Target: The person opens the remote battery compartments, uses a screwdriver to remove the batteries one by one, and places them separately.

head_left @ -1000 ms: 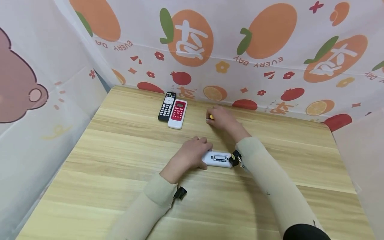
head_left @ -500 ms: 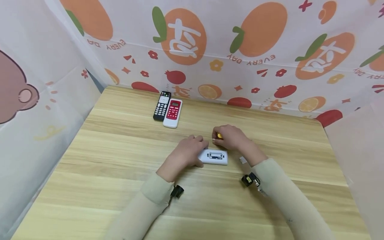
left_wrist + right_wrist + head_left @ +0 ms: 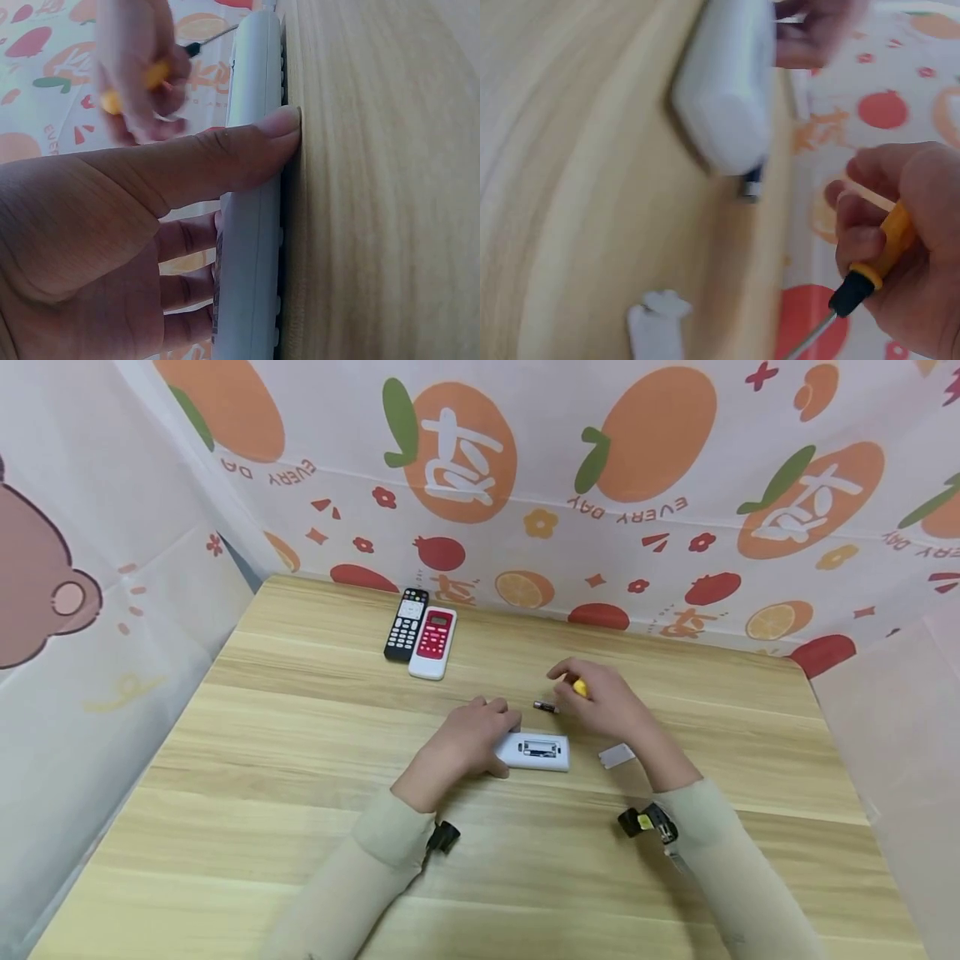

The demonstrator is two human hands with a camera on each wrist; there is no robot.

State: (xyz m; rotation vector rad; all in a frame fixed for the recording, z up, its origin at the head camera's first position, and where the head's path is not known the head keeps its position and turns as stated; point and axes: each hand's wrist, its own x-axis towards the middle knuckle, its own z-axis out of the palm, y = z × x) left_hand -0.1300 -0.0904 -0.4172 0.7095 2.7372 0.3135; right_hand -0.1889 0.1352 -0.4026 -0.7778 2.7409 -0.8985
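Note:
A white remote control [image 3: 553, 763] lies face down on the table, its battery compartment [image 3: 540, 749] uncovered. My left hand [image 3: 468, 739] grips the remote's left end, with the thumb along the near side and the fingers across the far side. Behind the remote, a small dark battery [image 3: 546, 707] rests on the wood. My right hand [image 3: 606, 700] is just right of that battery and holds a screwdriver [image 3: 891, 236] by its yellow handle under curled fingers. The metal shaft points away from the palm in the right wrist view.
A white battery cover [image 3: 617, 756] lies right of the remote. Toward the back left, a black remote [image 3: 406, 625] and a white remote with a red face [image 3: 432, 643] lie side by side. A printed cloth [image 3: 540, 460] hangs behind the wooden table [image 3: 247, 760].
My right hand has come forward from the back of the table, set the battery down behind the remote, and drawn off to the right with the screwdriver. My left hand keeps its grip.

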